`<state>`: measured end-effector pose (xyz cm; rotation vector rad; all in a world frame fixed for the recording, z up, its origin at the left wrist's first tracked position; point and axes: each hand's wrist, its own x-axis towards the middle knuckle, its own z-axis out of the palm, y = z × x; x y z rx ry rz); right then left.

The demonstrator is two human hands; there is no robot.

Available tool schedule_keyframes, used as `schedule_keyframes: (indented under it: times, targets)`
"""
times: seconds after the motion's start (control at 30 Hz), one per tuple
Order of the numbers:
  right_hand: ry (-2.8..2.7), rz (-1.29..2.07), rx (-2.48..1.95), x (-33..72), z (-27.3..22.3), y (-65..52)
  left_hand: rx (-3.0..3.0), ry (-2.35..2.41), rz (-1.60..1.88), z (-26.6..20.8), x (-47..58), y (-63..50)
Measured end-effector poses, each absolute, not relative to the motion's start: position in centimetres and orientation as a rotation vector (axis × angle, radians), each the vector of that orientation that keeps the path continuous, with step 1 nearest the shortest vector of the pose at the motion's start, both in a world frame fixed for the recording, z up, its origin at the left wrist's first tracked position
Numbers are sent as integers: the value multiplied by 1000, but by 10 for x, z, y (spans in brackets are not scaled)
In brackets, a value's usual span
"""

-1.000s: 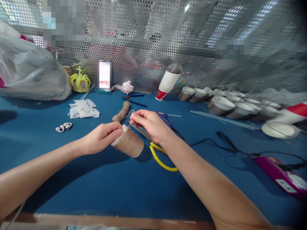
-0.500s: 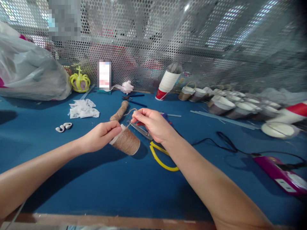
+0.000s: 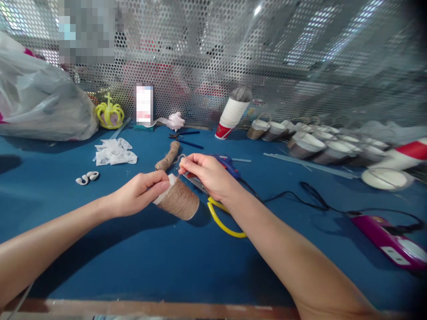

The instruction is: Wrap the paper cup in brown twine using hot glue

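Observation:
Twine covers most of the side of a paper cup, which is tilted above the blue table with its white edge toward my left hand. That hand is closed on the cup's rim. My right hand pinches the jute twine just above the cup. Behind the hands lies a twisted hank of twine. Scissors with yellow handles rest under my right forearm, their blades partly hidden by the hand. A blue glue gun is mostly covered behind my right hand.
Pliers, white lace and white earbuds lie around. A stack of paper cups leans at the back. Several small baskets stand right, near a purple power strip with its cord. A plastic bag fills the left.
The cup has turned slightly, its base shifting right and down. My right hand has moved a little left and closer to the cup, with the twine still pinched.

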<state>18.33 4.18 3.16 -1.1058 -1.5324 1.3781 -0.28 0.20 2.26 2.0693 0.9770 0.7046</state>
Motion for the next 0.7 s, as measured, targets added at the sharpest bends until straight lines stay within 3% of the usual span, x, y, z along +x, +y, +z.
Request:
schedule_keyframes:
  times: [0.7]
  targets:
    - [-1633,1396,-1117,176,30,34,2181,842,741,29,-3,-3]
